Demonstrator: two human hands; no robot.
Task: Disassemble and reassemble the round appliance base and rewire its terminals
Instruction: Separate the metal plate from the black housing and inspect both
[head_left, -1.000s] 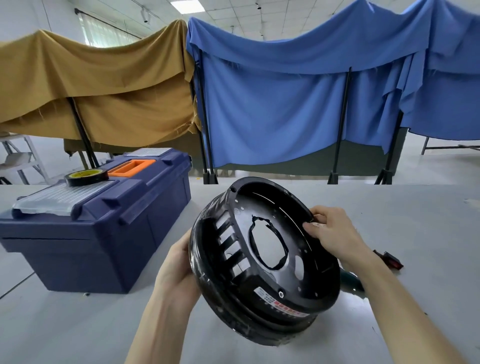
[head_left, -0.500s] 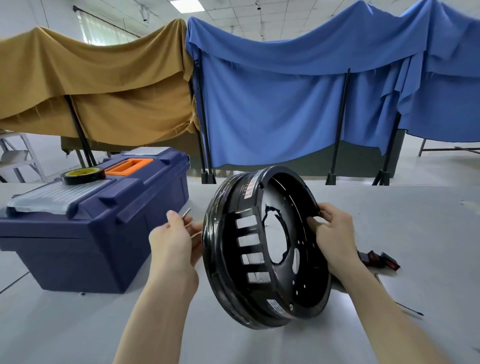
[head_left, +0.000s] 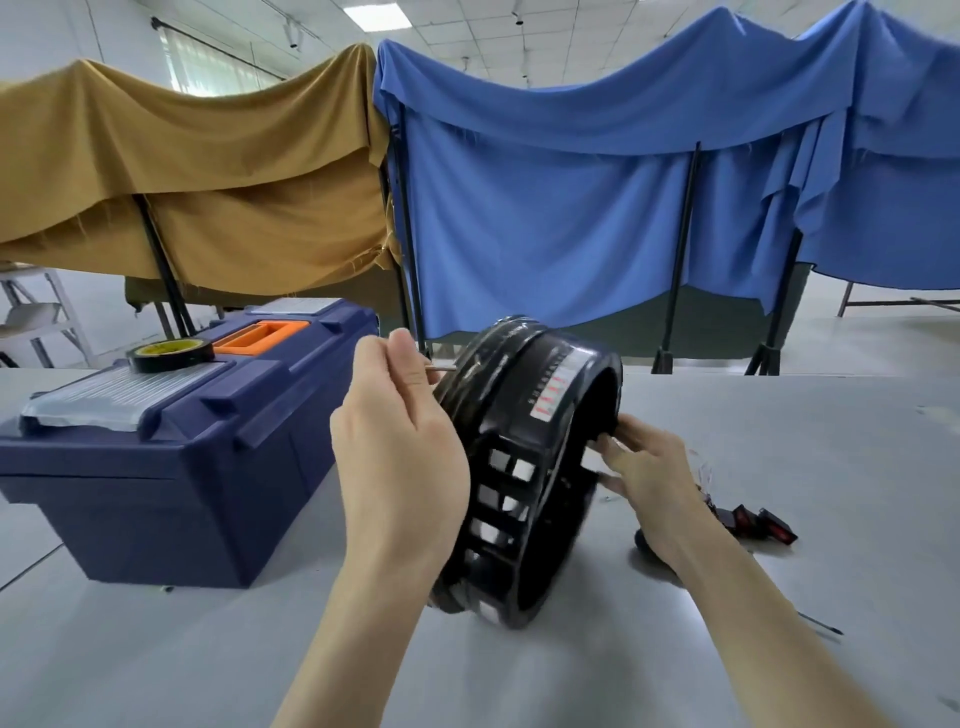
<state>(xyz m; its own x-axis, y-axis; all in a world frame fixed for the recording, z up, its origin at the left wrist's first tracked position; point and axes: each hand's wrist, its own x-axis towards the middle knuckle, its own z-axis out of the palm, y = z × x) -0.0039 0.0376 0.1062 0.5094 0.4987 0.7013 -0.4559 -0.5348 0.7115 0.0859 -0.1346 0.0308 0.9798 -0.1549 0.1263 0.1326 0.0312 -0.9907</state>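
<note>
- Gripped at its right-hand rim by the right hand (head_left: 649, 478), the round appliance base (head_left: 524, 467) is held on edge; the fingers (head_left: 615, 441) are curled over the rim into the open side.
- A thin metal pin (head_left: 441, 367) is pinched between the thumb and forefinger of the left hand (head_left: 400, 457); the remaining fingers are curled toward the palm.
- The pin is pointed at the upper left rim of the base. Whether its tip is in contact with the rim cannot be told.
- The base is stood on the grey table (head_left: 156, 649), in the middle of the view, between the two hands. It is black, and its outer wall is turned toward the camera.
- A column of rectangular vent slots (head_left: 501, 499) is seen in the outer wall, with a label bearing red marks (head_left: 553, 389) near the top.
- A dark blue toolbox (head_left: 171, 457) is placed on the table to the left of the left hand, apart from the base. An orange handle (head_left: 260, 332) is set in its lid, and a roll of tape (head_left: 170, 355) is laid flat on the lid.
- Small red and black parts (head_left: 763, 525) are laid on the table just beside the right wrist.
- Mustard cloth (head_left: 208, 182) and blue cloth (head_left: 571, 208) are hung over black stands behind the table.
</note>
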